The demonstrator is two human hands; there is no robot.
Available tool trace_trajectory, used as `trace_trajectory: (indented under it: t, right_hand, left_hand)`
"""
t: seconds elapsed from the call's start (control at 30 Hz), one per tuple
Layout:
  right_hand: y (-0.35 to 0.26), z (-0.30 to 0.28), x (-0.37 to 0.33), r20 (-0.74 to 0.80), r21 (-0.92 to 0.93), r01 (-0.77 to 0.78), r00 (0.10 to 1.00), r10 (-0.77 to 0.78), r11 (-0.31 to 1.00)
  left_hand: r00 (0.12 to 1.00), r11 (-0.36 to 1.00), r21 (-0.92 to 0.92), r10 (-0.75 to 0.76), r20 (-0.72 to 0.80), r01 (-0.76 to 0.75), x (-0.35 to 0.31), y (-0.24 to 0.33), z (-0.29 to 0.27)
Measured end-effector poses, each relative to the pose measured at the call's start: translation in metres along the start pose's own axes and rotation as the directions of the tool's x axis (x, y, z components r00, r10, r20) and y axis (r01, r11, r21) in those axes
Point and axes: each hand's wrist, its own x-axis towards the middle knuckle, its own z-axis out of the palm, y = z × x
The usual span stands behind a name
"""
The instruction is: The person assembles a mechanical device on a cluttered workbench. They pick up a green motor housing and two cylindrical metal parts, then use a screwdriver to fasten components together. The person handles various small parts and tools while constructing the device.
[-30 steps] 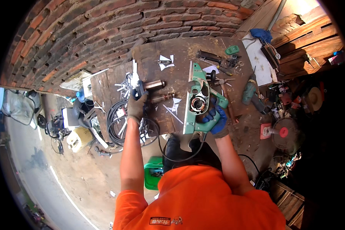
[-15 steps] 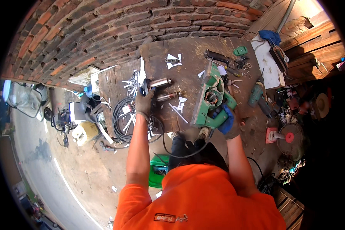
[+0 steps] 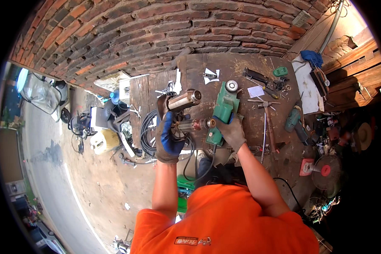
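My left hand (image 3: 169, 139), in a grey glove with a blue palm, is closed round a motor armature (image 3: 194, 124) with copper windings. Joined beside it is a metal cutter drum (image 3: 184, 100), both on one dark end plate. The pair is raised above the bench, ends pointing right. My right hand (image 3: 233, 131), gloved too, is closed round the handle of a green electric planer (image 3: 227, 100), close to the armature's free end. The planer lies lengthwise away from me, its cord (image 3: 208, 166) trailing toward me. Its inside is hidden.
A hammer (image 3: 268, 122) and a thin rod (image 3: 264, 135) lie right of the planer, near a green power tool (image 3: 293, 118). Coiled black cable (image 3: 146, 135) lies left. A fan (image 3: 326, 170) stands right, a yellow jug (image 3: 103, 142) left. Brick wall behind the wooden bench (image 3: 199, 63).
My left hand has lifted the armature and drum and turned over beneath them. The planer has been turned, so its open housing no longer shows. My right hand has come closer to the left.
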Motion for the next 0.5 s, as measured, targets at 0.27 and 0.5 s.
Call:
trace_trajectory:
  t: [0.27,0.5]
  right_hand:
    - [-0.097,-0.092,-0.09,0.25,0.059,0.559,0.794,-0.555,0.827]
    - [-0.111,-0.107,-0.101,0.37,-0.294,0.785,0.62,-0.692,0.546]
  left_hand:
    - [0.954,0.756,0.593,0.287,0.081,-0.278,-0.028,-0.013,0.024]
    - [0.98,0.887,0.418,0.18,0.085,-0.199,-0.033,-0.012,0.069]
